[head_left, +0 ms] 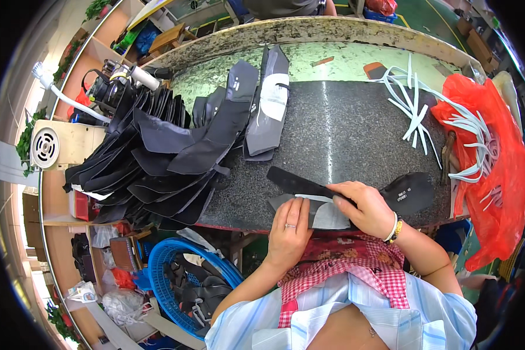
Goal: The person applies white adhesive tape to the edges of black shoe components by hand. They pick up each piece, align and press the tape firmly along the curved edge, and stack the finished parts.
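On slab (356, 134): left hand (290, 224), fingers together, flat on white strip (312, 198); right hand (364, 205), fingers bent, pressing black piece (300, 182). Black stack (151, 163) at left.

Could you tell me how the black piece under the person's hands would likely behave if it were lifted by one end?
The black piece is thin and flat on the worktop, so probably light. Similar pieces in the stack droop over the edge, so it would likely flop. The right hand and left hand press it down, perhaps because it slides or curls.
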### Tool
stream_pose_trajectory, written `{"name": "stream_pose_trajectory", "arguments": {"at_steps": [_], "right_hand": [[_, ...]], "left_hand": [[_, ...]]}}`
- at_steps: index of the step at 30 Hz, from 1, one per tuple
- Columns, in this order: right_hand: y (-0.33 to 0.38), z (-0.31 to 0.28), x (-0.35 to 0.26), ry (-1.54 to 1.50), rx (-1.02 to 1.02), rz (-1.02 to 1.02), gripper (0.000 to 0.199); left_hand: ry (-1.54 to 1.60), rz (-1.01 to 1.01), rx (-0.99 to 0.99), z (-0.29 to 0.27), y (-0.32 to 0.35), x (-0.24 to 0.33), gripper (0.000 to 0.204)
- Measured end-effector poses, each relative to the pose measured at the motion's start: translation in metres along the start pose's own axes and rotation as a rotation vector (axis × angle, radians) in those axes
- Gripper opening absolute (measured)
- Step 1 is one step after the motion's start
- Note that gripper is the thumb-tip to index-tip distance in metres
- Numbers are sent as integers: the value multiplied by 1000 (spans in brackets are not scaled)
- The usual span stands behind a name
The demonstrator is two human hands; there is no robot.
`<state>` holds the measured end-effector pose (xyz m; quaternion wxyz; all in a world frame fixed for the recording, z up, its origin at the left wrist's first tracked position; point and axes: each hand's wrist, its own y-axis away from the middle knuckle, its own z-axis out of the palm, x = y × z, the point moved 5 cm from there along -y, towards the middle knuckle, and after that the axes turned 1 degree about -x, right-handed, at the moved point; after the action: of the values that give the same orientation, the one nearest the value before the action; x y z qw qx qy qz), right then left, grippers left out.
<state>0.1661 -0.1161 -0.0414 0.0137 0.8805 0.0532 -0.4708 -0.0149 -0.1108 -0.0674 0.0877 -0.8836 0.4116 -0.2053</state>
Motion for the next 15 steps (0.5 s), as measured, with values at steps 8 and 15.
{"name": "stream_pose_trajectory", "arguments": {"at_steps": [8, 15], "right_hand": [[22, 19, -24, 235, 0, -274, 34], [15, 29, -30, 342, 79, -251, 38]], "left_hand": [[-20, 11, -138, 1, 1, -6, 63], [-5, 73, -179, -4, -1, -13, 57]]}}
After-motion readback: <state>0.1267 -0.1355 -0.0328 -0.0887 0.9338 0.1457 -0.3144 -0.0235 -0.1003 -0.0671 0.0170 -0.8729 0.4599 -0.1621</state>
